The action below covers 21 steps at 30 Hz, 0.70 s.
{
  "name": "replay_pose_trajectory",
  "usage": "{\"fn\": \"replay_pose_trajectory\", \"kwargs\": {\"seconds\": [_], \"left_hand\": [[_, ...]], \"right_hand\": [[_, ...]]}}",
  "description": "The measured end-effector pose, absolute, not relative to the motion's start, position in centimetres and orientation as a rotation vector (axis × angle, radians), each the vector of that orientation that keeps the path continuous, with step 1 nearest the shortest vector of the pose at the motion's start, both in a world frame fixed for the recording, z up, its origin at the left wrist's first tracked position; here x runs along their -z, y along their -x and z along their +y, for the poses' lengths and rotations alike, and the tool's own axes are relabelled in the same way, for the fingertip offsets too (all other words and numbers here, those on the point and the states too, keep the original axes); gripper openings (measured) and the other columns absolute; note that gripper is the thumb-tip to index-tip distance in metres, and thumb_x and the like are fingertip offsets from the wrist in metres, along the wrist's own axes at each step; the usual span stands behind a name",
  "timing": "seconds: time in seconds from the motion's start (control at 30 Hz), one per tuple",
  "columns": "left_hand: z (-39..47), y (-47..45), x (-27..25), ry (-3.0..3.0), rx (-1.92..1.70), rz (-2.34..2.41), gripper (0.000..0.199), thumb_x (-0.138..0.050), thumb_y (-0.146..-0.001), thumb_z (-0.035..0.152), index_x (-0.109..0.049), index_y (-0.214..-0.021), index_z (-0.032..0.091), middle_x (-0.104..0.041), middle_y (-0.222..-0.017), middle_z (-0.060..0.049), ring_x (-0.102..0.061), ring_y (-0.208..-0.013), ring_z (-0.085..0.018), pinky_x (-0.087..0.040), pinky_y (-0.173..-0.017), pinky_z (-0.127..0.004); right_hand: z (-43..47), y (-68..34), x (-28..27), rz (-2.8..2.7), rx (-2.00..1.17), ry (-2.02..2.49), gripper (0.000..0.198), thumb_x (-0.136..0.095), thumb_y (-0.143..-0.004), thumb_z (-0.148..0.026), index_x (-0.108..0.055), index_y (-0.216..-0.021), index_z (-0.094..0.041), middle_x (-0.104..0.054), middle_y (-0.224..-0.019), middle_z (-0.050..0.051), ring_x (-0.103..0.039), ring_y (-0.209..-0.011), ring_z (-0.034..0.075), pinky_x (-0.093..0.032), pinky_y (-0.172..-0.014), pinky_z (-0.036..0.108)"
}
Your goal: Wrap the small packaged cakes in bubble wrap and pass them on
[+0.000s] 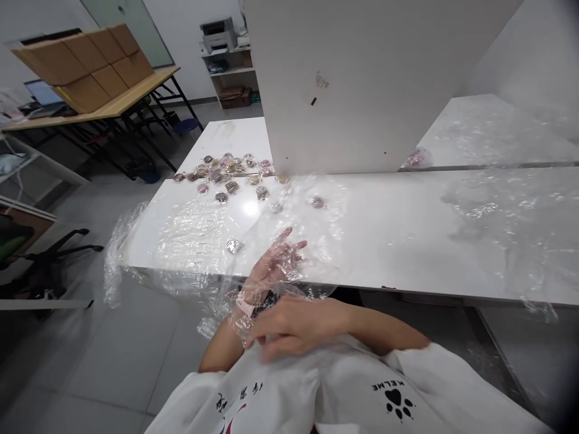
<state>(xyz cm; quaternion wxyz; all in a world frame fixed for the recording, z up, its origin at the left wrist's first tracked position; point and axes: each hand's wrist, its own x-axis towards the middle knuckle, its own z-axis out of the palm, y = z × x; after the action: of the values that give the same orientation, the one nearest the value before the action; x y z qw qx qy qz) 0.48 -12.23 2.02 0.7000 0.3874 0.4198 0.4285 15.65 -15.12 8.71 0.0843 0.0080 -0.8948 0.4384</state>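
My left hand (275, 258) reaches over the front edge of the white table, palm up, with its fingers apart. Clear plastic film (316, 241) lies over this hand and its wrist, which wears a pale-banded watch (245, 306). Across the left forearm is my right hand (294, 328), close to my chest, fingers curled and partly blurred. Its fingertips appear to grip the film's near edge, though the exact hold is hard to see. A small silver packet (233, 245) rests left of my left hand. Beyond it, small wrapped pieces (232, 187) lie scattered.
A tall white panel (362, 84) stands behind the white table (384, 241). More clear film (497, 211) covers the right side, and bubble wrap (181, 241) hangs over the left edge. Cardboard boxes (99, 66) stand on a wooden desk at the back left.
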Motion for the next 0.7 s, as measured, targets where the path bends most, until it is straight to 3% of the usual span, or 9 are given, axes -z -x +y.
{"fn": "replay_pose_trajectory", "kwargs": {"seconds": [0.1, 0.2, 0.3, 0.37, 0.43, 0.5, 0.57, 0.63, 0.7], "left_hand": [[-12.0, -0.2, -1.8, -0.649, -1.017, 0.867, 0.068, -0.065, -0.090, 0.039, -0.037, -0.152, 0.034, -0.060, -0.139, -0.008, -0.069, -0.107, -0.023, -0.060, -0.087, -0.039], [-11.5, -1.2, -1.6, -0.587, -1.102, 0.834, 0.074, -0.070, -0.087, 0.033, -0.035, -0.153, 0.034, -0.062, -0.136, -0.009, -0.071, -0.101, -0.020, -0.060, -0.085, -0.036], [-11.3, -3.4, -1.7, -0.690, -1.159, 0.866, 0.088, -0.076, -0.082, 0.032, -0.028, -0.155, 0.034, -0.066, -0.130, -0.010, -0.073, -0.091, -0.019, -0.060, -0.078, -0.033], [-11.7, -5.0, -2.0, -0.777, -1.164, 0.897, 0.092, -0.080, -0.079, 0.033, -0.029, -0.156, 0.031, -0.067, -0.126, -0.011, -0.072, -0.087, -0.018, -0.060, -0.074, -0.031], [-12.5, -6.5, -2.2, -0.836, -1.149, 0.901, 0.090, -0.081, -0.078, 0.035, -0.034, -0.154, 0.028, -0.069, -0.122, -0.010, -0.071, -0.087, -0.017, -0.059, -0.074, -0.029], [-13.4, -7.4, -2.1, -0.867, -1.107, 0.888, 0.086, -0.080, -0.079, 0.036, -0.036, -0.153, 0.027, -0.069, -0.121, -0.010, -0.070, -0.087, -0.017, -0.058, -0.075, -0.029], [-13.7, -7.6, -1.7, -0.872, -1.096, 0.895, 0.088, -0.080, -0.079, 0.035, -0.034, -0.154, 0.028, -0.069, -0.121, -0.011, -0.069, -0.082, -0.015, -0.058, -0.073, -0.030], [-13.3, -6.7, -1.1, -0.858, -1.169, 0.938, 0.099, -0.083, -0.075, 0.031, -0.027, -0.157, 0.028, -0.070, -0.116, -0.010, -0.069, -0.080, -0.015, -0.058, -0.072, -0.031], [-12.4, -4.8, -0.6, -0.851, -1.313, 1.031, 0.103, -0.082, -0.074, 0.029, -0.022, -0.158, 0.027, -0.071, -0.109, -0.009, -0.068, -0.080, -0.015, -0.058, -0.072, -0.030]], "right_hand": [[-14.4, -21.4, -7.2, -2.347, -1.733, 0.095, 0.041, -0.061, -0.091, -0.053, -0.070, -0.114, -0.021, -0.074, -0.104, 0.005, -0.067, -0.075, 0.012, -0.051, -0.068, 0.022], [-13.2, -27.4, -4.6, -1.821, -1.753, 0.990, 0.049, -0.053, -0.093, -0.062, -0.073, -0.090, -0.017, -0.073, -0.086, 0.008, -0.063, -0.063, 0.012, -0.049, -0.055, 0.022], [-12.0, -28.8, -1.9, -1.135, -1.713, 1.386, 0.061, -0.044, -0.092, -0.070, -0.067, -0.114, -0.018, -0.073, -0.108, 0.014, -0.069, -0.084, 0.020, -0.057, -0.065, 0.029], [-10.8, -27.3, -0.8, -0.805, -1.883, 1.281, 0.069, -0.037, -0.093, -0.072, -0.056, -0.130, -0.017, -0.070, -0.117, 0.017, -0.070, -0.095, 0.024, -0.060, -0.076, 0.037], [-9.3, -25.0, -0.6, -0.603, -2.044, 1.123, 0.068, -0.036, -0.094, -0.071, -0.051, -0.132, -0.016, -0.072, -0.109, 0.016, -0.071, -0.088, 0.022, -0.061, -0.074, 0.038], [-7.6, -23.3, -0.9, -0.496, -2.086, 1.038, 0.055, -0.050, -0.093, -0.064, -0.054, -0.124, -0.018, -0.072, -0.094, 0.010, -0.069, -0.071, 0.017, -0.061, -0.063, 0.030], [-6.0, -22.8, -1.7, -0.451, -1.963, 1.008, 0.039, -0.072, -0.084, -0.045, -0.058, -0.111, -0.021, -0.068, -0.080, 0.001, -0.058, -0.053, 0.008, -0.052, -0.048, 0.019], [-4.8, -23.8, -2.5, -0.476, -1.704, 0.993, 0.040, -0.082, -0.071, -0.027, -0.060, -0.103, -0.023, -0.062, -0.072, -0.006, -0.043, -0.043, 0.002, -0.037, -0.036, 0.011], [-4.3, -26.1, -3.2, -0.550, -1.416, 0.999, 0.046, -0.084, -0.063, -0.021, -0.062, -0.103, -0.024, -0.060, -0.072, -0.008, -0.035, -0.041, 0.000, -0.026, -0.033, 0.010]]}}
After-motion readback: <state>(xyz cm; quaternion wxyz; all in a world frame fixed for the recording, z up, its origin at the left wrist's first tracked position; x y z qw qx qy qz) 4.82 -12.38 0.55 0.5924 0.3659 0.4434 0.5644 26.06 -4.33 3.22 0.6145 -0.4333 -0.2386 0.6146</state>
